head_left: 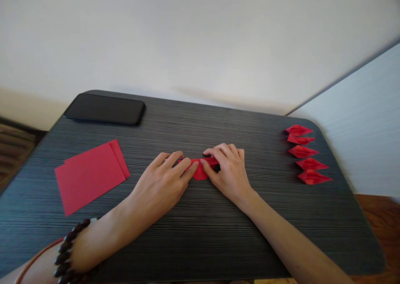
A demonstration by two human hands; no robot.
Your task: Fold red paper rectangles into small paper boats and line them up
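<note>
A small piece of folded red paper (200, 173) lies on the dark table between my two hands. My left hand (167, 177) grips its left side, thumb and fingertips pressed on the paper near the middle. On the other side my right hand (229, 171) pinches the right part, its thumb near the centre and the index finger along the far edge. Fingers cover much of the paper, so its full shape is hidden. A dark bead bracelet (64, 255) circles my left wrist.
Several folded red paper boats (304, 152) stand in a column at the table's right side. Red paper sheets (90, 175) lie stacked at the left. A black phone (106, 109) rests at the back left. Behind the table (200, 242) rises a white wall (187, 38).
</note>
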